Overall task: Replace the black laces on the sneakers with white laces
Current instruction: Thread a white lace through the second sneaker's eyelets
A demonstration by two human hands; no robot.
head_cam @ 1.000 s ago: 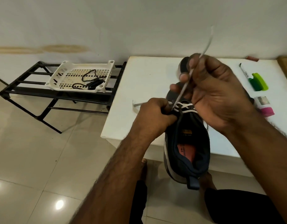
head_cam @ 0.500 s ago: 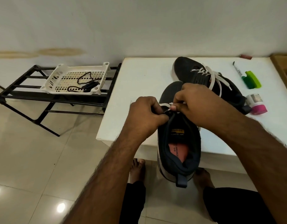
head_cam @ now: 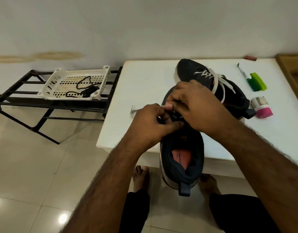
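Dark navy near sneaker (head_cam: 181,158) hangs heel-out over the front edge of the white table (head_cam: 141,91), toe on the tabletop, orange insole showing. Left hand (head_cam: 155,123) and right hand (head_cam: 200,106) both sit on the near sneaker's lace area, fingers curled and pinching there; a bit of white lace (head_cam: 174,113) shows between them, but exactly which strand each hand grips is hidden. A loose white lace end (head_cam: 134,110) lies on the table just left of the left hand. Second sneaker (head_cam: 228,95) lies behind the near sneaker, touching it, already threaded with white laces (head_cam: 217,79). Right of the second sneaker: marker (head_cam: 242,71), green item (head_cam: 257,81), pink-capped container (head_cam: 262,106). Left of the table, a white basket (head_cam: 50,84) on a black rack (head_cam: 18,101) holds the black laces (head_cam: 87,89).
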